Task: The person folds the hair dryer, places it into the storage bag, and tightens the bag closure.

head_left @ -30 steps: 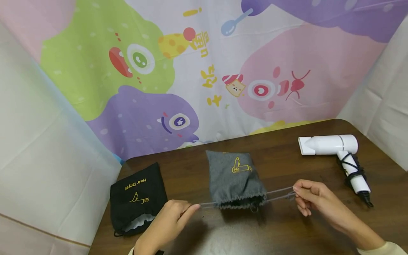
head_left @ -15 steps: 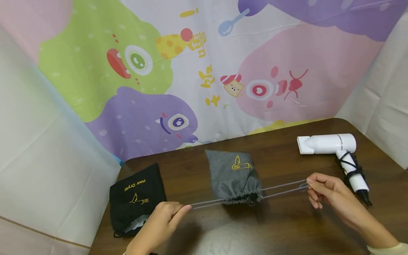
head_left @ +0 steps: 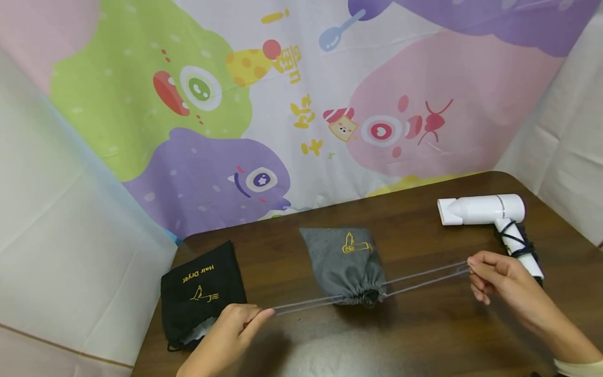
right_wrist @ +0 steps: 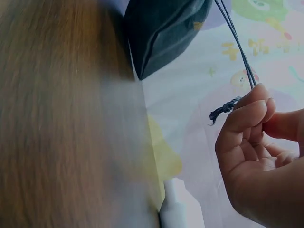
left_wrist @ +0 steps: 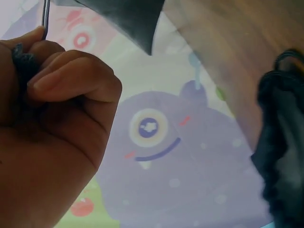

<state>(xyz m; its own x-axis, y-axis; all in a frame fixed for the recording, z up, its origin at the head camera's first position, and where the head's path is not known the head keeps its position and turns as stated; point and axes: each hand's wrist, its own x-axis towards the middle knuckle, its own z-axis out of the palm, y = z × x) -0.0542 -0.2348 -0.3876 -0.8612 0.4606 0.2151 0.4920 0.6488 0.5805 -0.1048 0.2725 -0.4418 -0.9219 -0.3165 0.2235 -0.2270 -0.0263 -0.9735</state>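
Observation:
A grey drawstring pouch [head_left: 341, 262] with a yellow hair dryer print lies mid-table, its mouth gathered tight in folds toward the person. From its left side a double drawstring runs taut to my left hand [head_left: 228, 332], which pinches the cord between thumb and fingers. On the opposite side another doubled drawstring [head_left: 424, 275] stretches to my right hand [head_left: 504, 280], pinched at the fingertips. The right wrist view shows a frayed knot [right_wrist: 224, 111] sticking out beside those fingers. Dark cord ends [left_wrist: 26, 61] show within the left hand's grip in the left wrist view.
A black pouch [head_left: 207, 277] lettered "Hair Dryer" lies at the left, its mouth loose with pale lining showing; the left forearm passes in front of it. A white hair dryer [head_left: 485, 209], cord wrapped round its handle, lies at the right behind the right hand. A cartoon-print cloth [head_left: 320, 183] hangs behind the table.
My hands have drawn apart, left hand leftward and right hand rightward. Longer drawstring shows on both sides, and the grey pouch's mouth has gone from gaping to bunched together.

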